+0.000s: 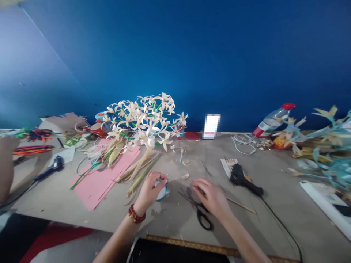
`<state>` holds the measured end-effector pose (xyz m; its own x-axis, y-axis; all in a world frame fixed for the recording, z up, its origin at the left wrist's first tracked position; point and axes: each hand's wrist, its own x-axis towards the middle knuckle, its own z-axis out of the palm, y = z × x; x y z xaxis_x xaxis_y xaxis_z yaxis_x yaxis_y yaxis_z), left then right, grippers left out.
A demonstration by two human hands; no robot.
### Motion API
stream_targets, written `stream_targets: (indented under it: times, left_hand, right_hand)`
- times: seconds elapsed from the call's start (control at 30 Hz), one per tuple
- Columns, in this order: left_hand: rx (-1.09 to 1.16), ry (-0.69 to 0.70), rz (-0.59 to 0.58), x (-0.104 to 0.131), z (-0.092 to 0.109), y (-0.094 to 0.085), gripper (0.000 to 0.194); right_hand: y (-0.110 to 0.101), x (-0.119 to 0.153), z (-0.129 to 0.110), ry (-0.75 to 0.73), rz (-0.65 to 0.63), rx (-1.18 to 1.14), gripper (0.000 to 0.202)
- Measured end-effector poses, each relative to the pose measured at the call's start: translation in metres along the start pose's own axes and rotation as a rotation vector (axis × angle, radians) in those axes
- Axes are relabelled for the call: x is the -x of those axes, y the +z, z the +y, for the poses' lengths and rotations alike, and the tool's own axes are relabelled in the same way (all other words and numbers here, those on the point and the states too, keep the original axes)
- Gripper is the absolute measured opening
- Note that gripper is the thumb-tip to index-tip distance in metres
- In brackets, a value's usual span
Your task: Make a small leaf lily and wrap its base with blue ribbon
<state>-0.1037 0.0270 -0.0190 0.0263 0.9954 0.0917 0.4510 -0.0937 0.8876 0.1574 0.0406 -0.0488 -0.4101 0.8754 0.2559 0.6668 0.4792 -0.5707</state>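
My left hand, with a red bead bracelet at the wrist, is closed on a small roll of light blue tape above the table. To its right, my right hand is closed, thumb and fingertips pinched together; whatever they hold is too small to make out. Black-handled scissors lie partly under the right hand. A thin stick rests beside that hand. Between and beyond my hands lies a small pale scrap. Dried husk strips lie close to my left hand.
White handmade flowers stand at the back over pink paper. A black glue gun with a trailing cord lies right; a blue one lies left. A tilted bottle is back right. Another person's arm reaches in at far left.
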Motion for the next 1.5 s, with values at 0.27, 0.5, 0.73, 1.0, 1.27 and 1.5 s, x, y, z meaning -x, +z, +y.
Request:
stream_targets:
  times: [0.27, 0.5, 0.73, 1.0, 1.27, 1.5]
  left_hand:
    - [0.376, -0.206, -0.047, 0.002, 0.014, -0.003, 0.028]
    - [0.478, -0.215, -0.068, 0.006, 0.01, -0.002, 0.029]
    - [0.444, -0.119, 0.038, 0.011, 0.01, 0.012, 0.022]
    - [0.179, 0.12, 0.053, 0.011, 0.03, 0.032, 0.009]
    - [0.02, 0.117, -0.209, 0.059, 0.029, -0.062, 0.019]
    - [-0.683, -0.158, -0.303, 0.116, -0.004, -0.165, 0.034]
  right_hand:
    - [0.006, -0.048, -0.001, -0.094, -0.186, 0.217, 0.018]
    - [0.013, -0.068, -0.003, 0.019, -0.192, -0.099, 0.016]
    - [0.001, -0.052, -0.027, 0.205, -0.145, -0.744, 0.03]
    - [0.004, -0.033, -0.053, 0.404, -0.082, -1.166, 0.031]
    - [-0.009, -0.008, -0.043, 0.262, -0.14, -0.616, 0.026]
    - [-0.005, -0.003, -0.016, 0.295, -0.124, -0.582, 0.032]
